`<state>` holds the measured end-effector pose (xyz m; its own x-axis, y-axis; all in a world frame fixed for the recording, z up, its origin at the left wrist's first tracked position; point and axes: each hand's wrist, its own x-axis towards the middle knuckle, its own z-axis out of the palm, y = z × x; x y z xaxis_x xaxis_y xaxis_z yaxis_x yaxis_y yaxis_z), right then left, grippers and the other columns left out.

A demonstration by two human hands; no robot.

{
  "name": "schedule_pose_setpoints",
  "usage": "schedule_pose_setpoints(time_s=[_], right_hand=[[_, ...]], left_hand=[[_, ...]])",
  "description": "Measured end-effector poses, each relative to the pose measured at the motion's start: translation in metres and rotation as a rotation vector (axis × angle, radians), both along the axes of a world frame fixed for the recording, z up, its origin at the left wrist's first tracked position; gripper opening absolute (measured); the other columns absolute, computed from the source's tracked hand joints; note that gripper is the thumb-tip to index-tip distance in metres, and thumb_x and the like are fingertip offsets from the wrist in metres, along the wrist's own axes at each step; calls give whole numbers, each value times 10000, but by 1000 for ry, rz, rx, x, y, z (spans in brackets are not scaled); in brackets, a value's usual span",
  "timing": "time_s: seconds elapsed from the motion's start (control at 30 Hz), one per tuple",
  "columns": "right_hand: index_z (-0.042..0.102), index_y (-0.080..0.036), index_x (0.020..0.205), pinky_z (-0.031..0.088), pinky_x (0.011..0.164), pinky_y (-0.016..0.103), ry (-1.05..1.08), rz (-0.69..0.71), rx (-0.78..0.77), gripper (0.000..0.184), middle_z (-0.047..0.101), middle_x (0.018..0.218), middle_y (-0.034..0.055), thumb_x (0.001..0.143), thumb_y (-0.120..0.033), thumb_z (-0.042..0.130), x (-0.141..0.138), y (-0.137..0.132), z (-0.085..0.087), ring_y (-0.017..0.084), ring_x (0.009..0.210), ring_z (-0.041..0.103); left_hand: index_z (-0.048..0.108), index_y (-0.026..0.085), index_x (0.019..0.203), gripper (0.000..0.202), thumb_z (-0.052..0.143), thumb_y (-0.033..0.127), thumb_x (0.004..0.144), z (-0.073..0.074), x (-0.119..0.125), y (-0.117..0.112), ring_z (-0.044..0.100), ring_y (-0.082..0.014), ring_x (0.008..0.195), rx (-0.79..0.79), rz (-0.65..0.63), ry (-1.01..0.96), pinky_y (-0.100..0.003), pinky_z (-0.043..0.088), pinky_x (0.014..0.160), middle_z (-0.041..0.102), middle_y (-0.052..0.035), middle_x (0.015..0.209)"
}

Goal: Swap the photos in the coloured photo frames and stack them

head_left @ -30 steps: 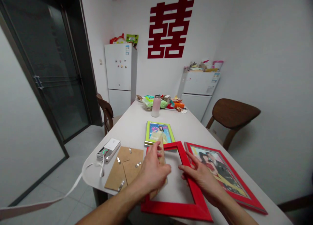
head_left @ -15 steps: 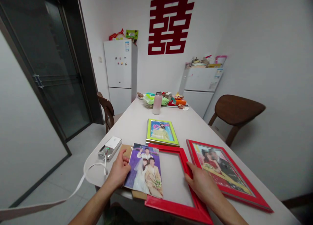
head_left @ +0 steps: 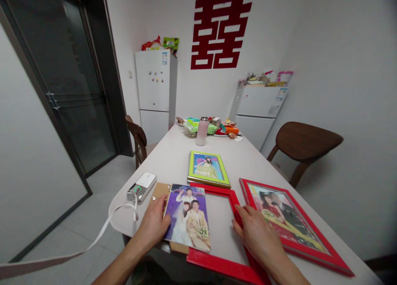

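Note:
My left hand point(head_left: 154, 224) pinches the left edge of a wedding photo point(head_left: 188, 217) with a purple background, lying face up over the left side of an empty red frame point(head_left: 226, 266). Beneath the photo a brown backing board point(head_left: 159, 190) pokes out on the white table point(head_left: 173, 161). My right hand point(head_left: 257, 234) rests on the right bar of the empty red frame, fingers curled over its inner edge.
A second red frame point(head_left: 313, 252) with a picture lies to the right, a green frame point(head_left: 208, 169) with a picture lies beyond. A white power bank point(head_left: 142, 185) with a strap sits left. A pink bottle point(head_left: 201, 132) and clutter stand at the far end. Wooden chairs flank the table.
A second ago my left hand held the photo upright on edge over the frame; it has since turned it face up and laid it flat across the frame's left side.

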<state>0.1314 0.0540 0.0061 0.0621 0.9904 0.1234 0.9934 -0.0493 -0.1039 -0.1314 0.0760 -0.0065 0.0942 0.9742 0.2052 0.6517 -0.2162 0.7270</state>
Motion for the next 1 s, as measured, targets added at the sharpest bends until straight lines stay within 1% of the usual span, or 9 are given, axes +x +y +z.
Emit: schedule_pose_setpoints(time_s=[0.13, 0.3, 0.4, 0.5, 0.63, 0.7, 0.77, 0.9, 1.0], right_hand=[[483, -76, 1115, 401, 777, 309, 347, 108, -2, 435, 566, 1027, 147, 736, -273, 402, -15, 7, 1, 210, 883, 549], [388, -43, 1176, 422, 470, 242, 972, 65, -175, 532, 615, 668, 37, 705, -289, 411, -44, 21, -14, 128, 492, 546], [454, -91, 1115, 382, 403, 200, 1334, 84, -323, 475, 588, 564, -17, 665, -244, 456, -61, 25, -18, 100, 423, 507], [569, -112, 938, 408, 462, 200, 1582, 126, -396, 325, 636, 643, 17, 645, -224, 483, -71, 25, -5, 106, 496, 543], [563, -136, 946, 418, 485, 201, 1701, 156, -269, 328, 650, 796, 48, 662, -296, 526, -76, 19, 32, 109, 553, 555], [529, -154, 1014, 424, 496, 204, 1709, 175, -196, 396, 634, 882, 62, 675, -360, 534, -75, 15, 46, 105, 581, 554], [490, -170, 1073, 443, 547, 222, 1696, 145, -145, 452, 602, 980, 84, 695, -419, 510, -74, 10, 49, 118, 659, 569], [447, -159, 1111, 463, 645, 263, 1690, -51, -189, 452, 556, 1084, 116, 747, -427, 422, -69, 6, 26, 174, 835, 581], [350, -134, 1181, 472, 632, 266, 1788, -71, -150, 463, 575, 1063, 120, 779, -365, 339, -57, 6, 9, 193, 867, 581]], left_hand=[[450, 146, 1110, 481, 449, 99, 631, 3, 4, -4, 447, -228, 1022, 60, -31, 33, -356, 307, 910, 510, -87, 1097], [448, 141, 1124, 489, 449, 102, 636, 5, 17, -16, 413, -230, 1067, 140, -156, 59, -373, 279, 949, 500, -99, 1116], [417, 165, 1166, 539, 508, 143, 635, 2, 27, -26, 377, -246, 1110, 142, -277, 34, -399, 284, 950, 459, -103, 1186], [369, 176, 1217, 660, 590, 193, 596, 0, 36, -34, 297, -278, 1175, 128, -375, 53, -440, 243, 971, 356, -117, 1286], [348, 145, 1239, 645, 492, 89, 613, 8, 45, -33, 228, -266, 1217, 242, -400, 38, -450, 192, 993, 299, -106, 1324], [370, 151, 1228, 572, 408, 55, 665, 18, 48, -30, 261, -230, 1208, 321, -365, -80, -408, 196, 1003, 339, -79, 1306], [414, 173, 1197, 464, 366, 90, 742, 30, 54, -28, 353, -210, 1160, 303, -276, -290, -364, 257, 981, 436, -60, 1241], [500, 151, 1092, 329, 392, 264, 802, 39, 74, -30, 509, -225, 1011, 23, -92, -840, -324, 405, 855, 591, -68, 1050], [500, 131, 1073, 373, 465, 314, 749, 32, 87, -32, 534, -234, 972, -142, -143, -1118, -324, 422, 831, 604, -82, 1018]])
